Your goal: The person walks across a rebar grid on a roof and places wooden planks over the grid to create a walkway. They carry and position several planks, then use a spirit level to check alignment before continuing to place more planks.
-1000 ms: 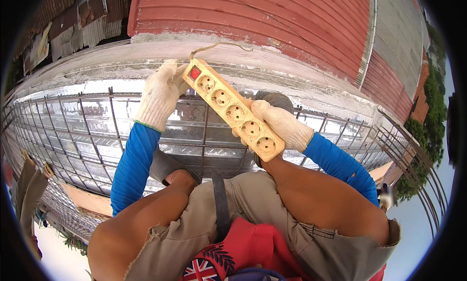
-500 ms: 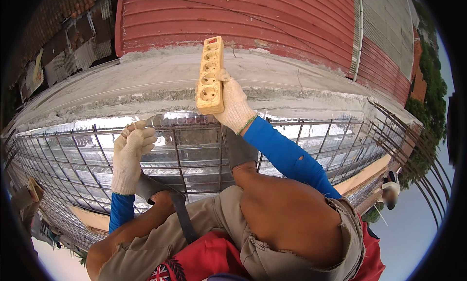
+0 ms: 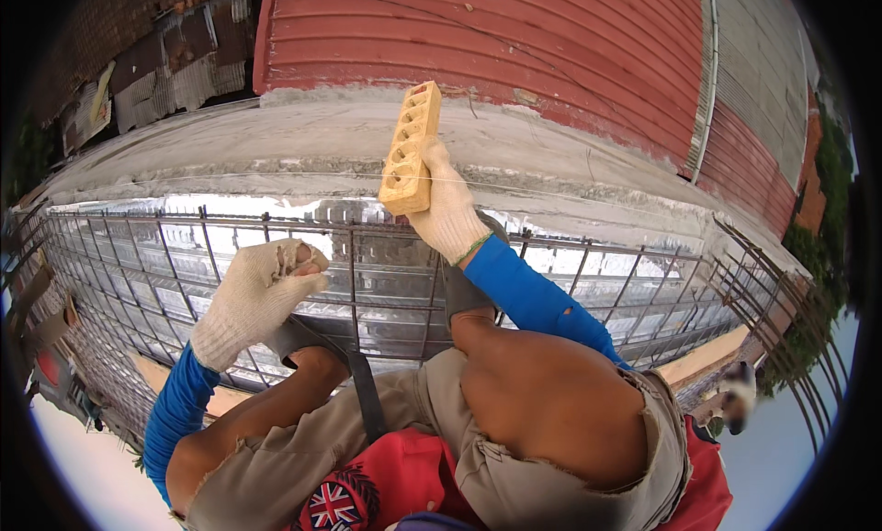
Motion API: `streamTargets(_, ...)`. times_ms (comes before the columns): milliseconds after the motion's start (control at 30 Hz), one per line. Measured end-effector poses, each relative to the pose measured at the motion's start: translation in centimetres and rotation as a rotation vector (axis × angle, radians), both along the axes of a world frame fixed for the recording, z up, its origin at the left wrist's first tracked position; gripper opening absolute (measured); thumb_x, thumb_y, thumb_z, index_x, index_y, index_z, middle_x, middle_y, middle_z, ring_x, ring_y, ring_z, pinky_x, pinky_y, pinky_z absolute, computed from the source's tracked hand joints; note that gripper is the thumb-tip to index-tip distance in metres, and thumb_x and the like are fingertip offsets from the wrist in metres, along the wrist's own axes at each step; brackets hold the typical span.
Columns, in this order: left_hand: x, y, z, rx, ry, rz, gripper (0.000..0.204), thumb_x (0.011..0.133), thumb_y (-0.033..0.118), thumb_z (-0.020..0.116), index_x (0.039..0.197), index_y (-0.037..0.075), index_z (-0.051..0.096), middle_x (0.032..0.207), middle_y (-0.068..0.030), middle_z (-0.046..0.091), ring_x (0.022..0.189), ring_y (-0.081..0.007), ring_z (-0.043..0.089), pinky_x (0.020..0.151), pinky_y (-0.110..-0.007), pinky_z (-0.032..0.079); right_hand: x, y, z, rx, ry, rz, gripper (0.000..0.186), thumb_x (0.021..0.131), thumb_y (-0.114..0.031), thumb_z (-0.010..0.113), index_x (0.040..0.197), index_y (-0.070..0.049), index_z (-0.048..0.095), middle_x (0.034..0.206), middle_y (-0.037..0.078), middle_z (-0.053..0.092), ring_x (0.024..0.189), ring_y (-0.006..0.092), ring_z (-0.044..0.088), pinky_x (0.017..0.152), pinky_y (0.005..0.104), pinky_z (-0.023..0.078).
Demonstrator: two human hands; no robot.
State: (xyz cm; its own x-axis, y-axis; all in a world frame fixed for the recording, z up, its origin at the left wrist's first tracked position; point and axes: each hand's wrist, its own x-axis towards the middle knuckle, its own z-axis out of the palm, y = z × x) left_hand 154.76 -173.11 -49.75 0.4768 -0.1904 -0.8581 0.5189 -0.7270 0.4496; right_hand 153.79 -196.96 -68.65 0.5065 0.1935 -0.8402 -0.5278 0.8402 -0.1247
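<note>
Your gloved left hand [image 3: 250,297] was above the steel bar mesh [image 3: 353,278], its fingers curled inward, though you could not tell whether they pinched anything; farther out, your gloved right hand [image 3: 450,203] had its fingers wrapped around the lower part of the yellow power strip [image 3: 411,154], which showed against the concrete ledge [image 3: 276,159]; beyond lay red ribbed sheeting [image 3: 514,44]

At my twelve o'clock, red ribbed panelling [image 3: 478,49] borders a rough concrete ledge [image 3: 542,150], with grey corrugated sheeting [image 3: 763,72] at two and rusty sheets [image 3: 142,67] at ten. Beneath me, a steel-bar grid [image 3: 353,265] crosses shiny metal sheeting [image 3: 395,278]; I see trees [image 3: 801,263] at three, pale sky [image 3: 781,448] at four and eight.
</note>
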Motion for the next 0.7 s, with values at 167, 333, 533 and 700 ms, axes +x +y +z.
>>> streamTargets(167, 6.6, -1.8, 5.5, 0.142, -0.222, -0.515, 0.022, 0.093, 0.023, 0.082, 0.1, 0.003, 0.074, 0.075, -0.0057, 0.071, 0.068, -0.0156, 0.064, 0.071, -0.034, 0.056, 2.2, -0.8, -2.1, -0.025, -0.063, -0.147, 0.057, 0.11, -0.034, 0.067, 0.158, -0.009, 0.047, 0.139, 0.012, 0.065, 0.126, 0.0284, 0.067, 0.105, 0.0486, 0.06)
streamTargets(333, 13.9, -8.6, -0.8, 0.436, -0.408, -0.88, 0.04, 0.101, 0.042, 0.071, 0.117, 0.007, 0.081, 0.1, -0.0171, 0.082, 0.098, -0.0348, 0.08, 0.089, -0.045, 0.063, 5.3, -2.2, -4.7, -0.052, 0.039, -0.288, 0.056, 0.109, -0.032, 0.066, 0.157, -0.009, 0.048, 0.139, 0.011, 0.065, 0.128, 0.0287, 0.066, 0.105, 0.048, 0.059)
streamTargets(533, 14.8, -12.5, -16.5, 0.283, -0.346, -0.358, 0.064, 0.093, 0.056, 0.076, 0.117, -0.003, 0.079, 0.105, -0.0245, 0.08, 0.099, -0.0356, 0.079, 0.085, -0.045, 0.059, 6.6, -2.6, -7.4, -0.066, -0.029, -0.099, 0.056, 0.109, -0.036, 0.068, 0.153, -0.006, 0.053, 0.138, 0.011, 0.066, 0.127, 0.0276, 0.067, 0.105, 0.0454, 0.059)
streamTargets(700, 13.8, -14.3, -22.9, 0.097, 0.127, 0.126, 0.072, 0.092, 0.061, 0.079, 0.116, -0.006, 0.079, 0.102, -0.0212, 0.08, 0.096, -0.0296, 0.08, 0.077, -0.044, 0.062, 7.0, -3.3, -5.8, -0.125, 0.098, -0.032, 0.056, 0.113, -0.043, 0.064, 0.152, -0.005, 0.053, 0.139, 0.012, 0.066, 0.127, 0.0279, 0.067, 0.104, 0.0454, 0.058)
